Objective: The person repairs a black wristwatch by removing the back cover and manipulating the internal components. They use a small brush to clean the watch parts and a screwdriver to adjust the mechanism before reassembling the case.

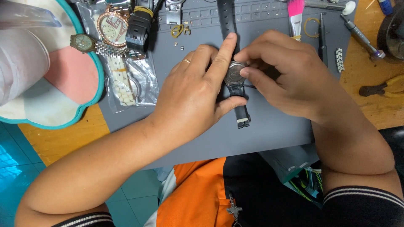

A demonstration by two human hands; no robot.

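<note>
Grey rubbery mat; hands pinch round steel-backed watch, black strap.

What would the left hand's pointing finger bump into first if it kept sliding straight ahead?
Probably the black strap of the watch, which runs up the grey mat just ahead of the left hand's fingertip.

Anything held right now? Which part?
Both hands, left and right, hold a black-strapped wristwatch face-down on the grey mat, gripping its round metal case.
</note>
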